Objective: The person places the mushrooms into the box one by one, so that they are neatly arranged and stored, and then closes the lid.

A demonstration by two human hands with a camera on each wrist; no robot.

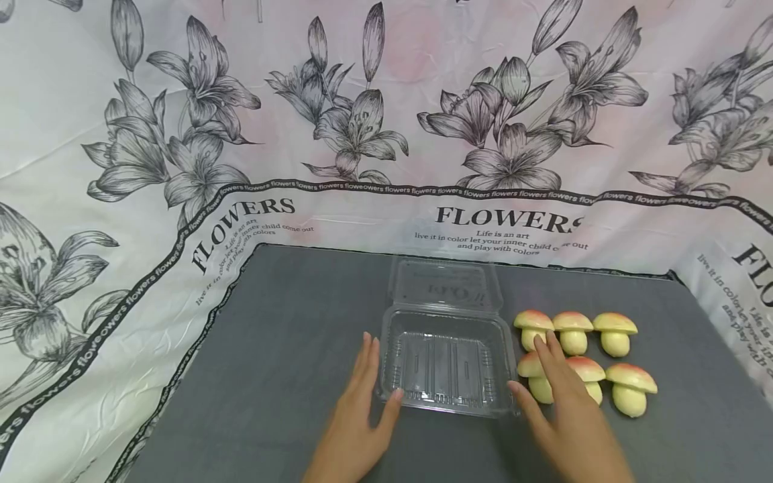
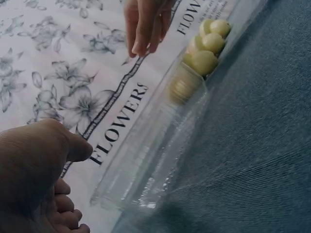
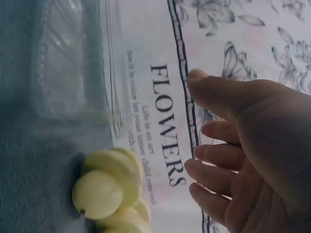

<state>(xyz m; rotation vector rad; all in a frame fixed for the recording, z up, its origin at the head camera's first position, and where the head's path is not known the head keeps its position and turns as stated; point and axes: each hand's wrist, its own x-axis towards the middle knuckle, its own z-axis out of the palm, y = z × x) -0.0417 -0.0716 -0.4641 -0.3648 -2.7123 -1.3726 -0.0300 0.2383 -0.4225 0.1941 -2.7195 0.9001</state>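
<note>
A clear plastic clamshell box (image 1: 447, 406) lies on the grey cloth with its lid (image 1: 443, 282) laid back behind it. My left hand (image 1: 359, 416) is beside the box's left front corner, fingers extended and holding nothing. On the other side, my right hand (image 1: 568, 416) hovers between the box and several toy mushrooms (image 1: 631, 389), fingers loosely spread. It overlaps part of the nearest mushrooms in the head view. Yellowish, with red-tinged caps, the mushrooms stand in two rows. In the right wrist view, a mushroom (image 3: 97, 194) shows below the fingers, with the box (image 3: 73, 111) next to it.
Grey cloth (image 1: 272, 362) covers the table. A white sheet (image 1: 362, 221) printed with lilies and "FLOWERS" lettering rises behind the table and along its sides.
</note>
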